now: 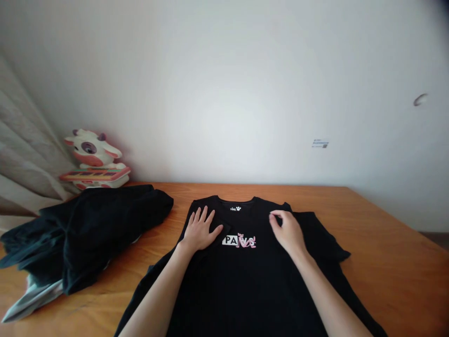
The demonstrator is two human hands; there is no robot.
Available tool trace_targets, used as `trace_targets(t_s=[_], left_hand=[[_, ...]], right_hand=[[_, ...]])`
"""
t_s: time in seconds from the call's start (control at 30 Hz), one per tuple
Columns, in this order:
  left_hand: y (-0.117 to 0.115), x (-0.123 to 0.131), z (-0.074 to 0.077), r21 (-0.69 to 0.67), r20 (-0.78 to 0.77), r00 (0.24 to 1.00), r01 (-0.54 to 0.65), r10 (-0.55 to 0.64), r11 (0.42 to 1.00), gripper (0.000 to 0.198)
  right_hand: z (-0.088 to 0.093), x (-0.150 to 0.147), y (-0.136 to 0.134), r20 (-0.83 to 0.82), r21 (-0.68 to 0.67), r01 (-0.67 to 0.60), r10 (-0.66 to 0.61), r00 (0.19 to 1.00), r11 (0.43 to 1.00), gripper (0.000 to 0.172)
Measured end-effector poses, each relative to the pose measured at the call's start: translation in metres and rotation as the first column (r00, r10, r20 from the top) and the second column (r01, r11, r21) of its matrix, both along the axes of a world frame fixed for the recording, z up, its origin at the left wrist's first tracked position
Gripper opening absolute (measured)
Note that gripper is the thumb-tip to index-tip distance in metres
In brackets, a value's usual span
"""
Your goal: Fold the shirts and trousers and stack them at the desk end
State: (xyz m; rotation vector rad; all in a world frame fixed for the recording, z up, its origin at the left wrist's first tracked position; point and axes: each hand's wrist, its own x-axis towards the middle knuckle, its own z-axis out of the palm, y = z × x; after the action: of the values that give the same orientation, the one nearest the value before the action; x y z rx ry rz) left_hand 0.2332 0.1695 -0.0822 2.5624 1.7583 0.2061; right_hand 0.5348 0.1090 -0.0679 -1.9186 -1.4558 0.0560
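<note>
A black T-shirt [242,290] lies front up before me, its neckline toward the wall. White "PAWS" lettering with a pink cartoon figure [247,241] marks its chest. My left hand [200,229] rests flat with fingers spread on the shirt's left shoulder area, where the sleeve looks turned inward over the chest. On the other side, my right hand [288,229] is closed, thumb and fingers drawn together at the upper right chest. Black cloth lies directly under these fingertips; how much they grip is hard to see. The right sleeve [324,238] stretches outward on the table.
A heap of dark clothes [94,229] with a grey piece [33,299] beneath sits at the left on the wooden table [386,262]. Behind it stand a cow-shaped toy keyboard [94,161] and a pale curtain [28,150]. A white wall [224,93] borders the table's far edge.
</note>
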Motion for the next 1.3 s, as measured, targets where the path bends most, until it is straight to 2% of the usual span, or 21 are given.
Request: trace_targets(t_s=[0.07, 0.1, 0.13, 0.2, 0.23, 0.27, 0.37, 0.43, 0.57, 0.63, 0.67, 0.7, 0.73, 0.77, 0.83, 0.9, 0.97, 1.03, 1.13, 1.23, 1.3], left_hand=[[0.000, 0.000, 0.000, 0.003, -0.001, 1.000, 0.002, -0.002, 1.000, 0.079], [0.001, 0.000, 0.000, 0.006, 0.000, 1.000, 0.002, -0.002, 1.000, 0.079], [0.001, 0.000, 0.001, 0.009, 0.002, 1.000, 0.003, -0.003, 1.000, 0.078], [0.000, 0.000, 0.001, 0.016, 0.002, 1.000, -0.002, 0.002, 1.000, 0.077], [0.000, 0.000, 0.002, 0.019, 0.001, 1.000, -0.004, 0.004, 1.000, 0.077], [0.000, 0.000, 0.002, 0.021, 0.000, 1.000, -0.005, 0.005, 1.000, 0.077], [0.000, -0.001, 0.003, 0.022, 0.003, 1.000, 0.002, -0.002, 1.000, 0.077], [0.001, -0.001, 0.002, 0.025, 0.003, 1.000, 0.006, -0.006, 1.000, 0.077], [0.002, -0.001, 0.001, 0.035, 0.001, 1.000, -0.001, 0.001, 0.999, 0.077], [0.002, -0.001, 0.000, 0.041, 0.009, 1.000, -0.003, 0.003, 0.999, 0.076], [0.002, -0.001, 0.000, 0.041, 0.012, 1.000, -0.002, 0.001, 0.999, 0.076], [0.002, -0.001, 0.000, 0.041, 0.015, 1.000, 0.000, -0.001, 0.999, 0.076], [0.002, -0.001, 0.000, 0.041, 0.017, 1.000, 0.002, -0.002, 0.999, 0.076], [0.002, -0.001, -0.001, 0.042, 0.020, 1.000, 0.001, -0.002, 0.999, 0.075], [0.002, 0.000, -0.001, 0.049, 0.026, 1.000, 0.000, -0.001, 0.999, 0.074], [0.001, -0.001, -0.001, 0.055, 0.033, 0.999, 0.002, -0.004, 0.998, 0.073], [0.001, -0.002, 0.000, 0.062, 0.039, 0.999, 0.001, -0.003, 0.998, 0.071], [0.000, -0.002, 0.003, 0.083, 0.053, 0.999, 0.002, -0.007, 0.997, 0.067], [-0.005, 0.009, 0.013, 0.133, 0.112, 0.988, 0.089, -0.104, 0.987, 0.052], [-0.017, 0.043, 0.028, 0.115, 0.212, 0.952, 0.200, -0.221, 0.973, 0.042], [-0.026, 0.077, 0.038, 0.045, 0.267, 0.934, 0.236, -0.239, 0.971, 0.039]], right_hand=[[0.005, 0.046, -0.018, 0.037, -0.038, 0.198, -0.196, 0.980, 0.980, 0.047], [0.006, 0.067, -0.026, 0.069, -0.088, 0.312, -0.306, 0.949, 0.946, 0.055], [0.005, 0.085, -0.033, 0.129, -0.183, 0.429, -0.411, 0.902, 0.884, 0.065], [0.001, 0.114, -0.042, 0.219, -0.335, 0.530, -0.483, 0.848, 0.779, 0.081], [-0.003, 0.125, -0.044, 0.234, -0.394, 0.527, -0.472, 0.850, 0.753, 0.084], [-0.006, 0.134, -0.045, 0.217, -0.434, 0.490, -0.440, 0.871, 0.756, 0.081], [-0.011, 0.155, -0.044, 0.120, -0.479, 0.356, -0.342, 0.932, 0.802, 0.054], [-0.008, 0.163, -0.043, 0.096, -0.462, 0.336, -0.330, 0.939, 0.821, 0.042], [0.006, 0.155, -0.042, 0.128, -0.371, 0.402, -0.382, 0.915, 0.837, 0.047], [0.015, 0.135, -0.045, 0.156, -0.299, 0.414, -0.384, 0.910, 0.860, 0.049], [0.020, 0.120, -0.048, 0.169, -0.249, 0.385, -0.352, 0.921, 0.888, 0.048], [0.025, 0.104, -0.052, 0.184, -0.187, 0.320, -0.286, 0.940, 0.929, 0.046], [0.029, 0.087, -0.057, 0.198, -0.128, 0.200, -0.173, 0.965, 0.971, 0.042], [0.033, 0.071, -0.063, 0.206, -0.092, 0.026, -0.007, 0.978, 0.995, 0.040], [0.036, 0.046, -0.078, 0.226, -0.092, -0.276, 0.290, 0.930, 0.957, 0.047], [0.033, 0.035, -0.095, 0.268, -0.118, -0.390, 0.408, 0.873, 0.913, 0.062], [0.026, 0.039, -0.111, 0.309, -0.129, -0.367, 0.389, 0.868, 0.921, 0.067], [0.018, 0.050, -0.125, 0.320, -0.131, -0.326, 0.351, 0.880, 0.936, 0.060], [0.009, 0.065, -0.142, 0.291, -0.133, -0.344, 0.369, 0.883, 0.929, 0.053], [-0.003, 0.072, -0.149, 0.258, -0.070, -0.372, 0.377, 0.890, 0.926, 0.053], [-0.015, 0.075, -0.149, 0.254, 0.008, -0.317, 0.304, 0.918, 0.949, 0.054]])
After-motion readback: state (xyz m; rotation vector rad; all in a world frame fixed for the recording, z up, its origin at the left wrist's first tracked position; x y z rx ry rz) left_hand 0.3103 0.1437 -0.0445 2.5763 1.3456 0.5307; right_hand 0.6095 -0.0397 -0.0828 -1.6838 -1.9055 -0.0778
